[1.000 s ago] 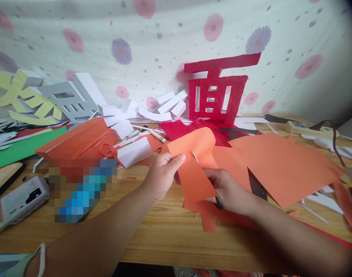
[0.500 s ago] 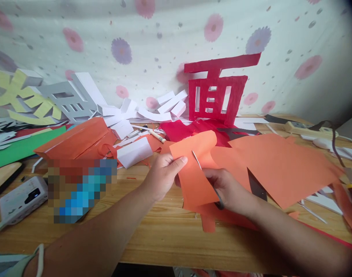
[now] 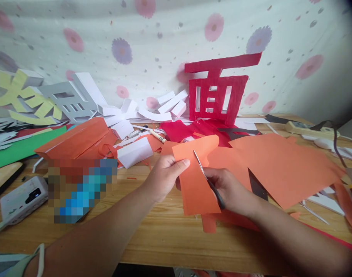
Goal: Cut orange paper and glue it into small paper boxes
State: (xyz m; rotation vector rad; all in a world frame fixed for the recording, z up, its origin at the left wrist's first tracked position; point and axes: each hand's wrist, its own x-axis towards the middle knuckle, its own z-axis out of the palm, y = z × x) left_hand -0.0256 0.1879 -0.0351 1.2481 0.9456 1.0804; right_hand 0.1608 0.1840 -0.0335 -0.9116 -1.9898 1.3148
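Observation:
My left hand (image 3: 164, 177) pinches the left edge of an orange paper sheet (image 3: 196, 181), thumb on top, holding it up over the wooden table (image 3: 164, 238). My right hand (image 3: 230, 190) grips a pair of scissors (image 3: 207, 177); the silver blades point up and left and cut into the orange sheet. A larger orange sheet (image 3: 282, 165) lies just right of my right hand. Loose orange offcuts (image 3: 209, 223) lie under the hands.
A red cut-out character (image 3: 219, 90) stands against the flowered wall. Grey, yellow and white paper shapes (image 3: 63, 100) pile at the left, with an orange box (image 3: 77, 140) and a white device (image 3: 22, 200). A power strip (image 3: 308, 129) and cables sit far right.
The scissor blades have moved further up into the orange sheet, and more of them shows. The sheet has flattened and shifted slightly right with my left hand.

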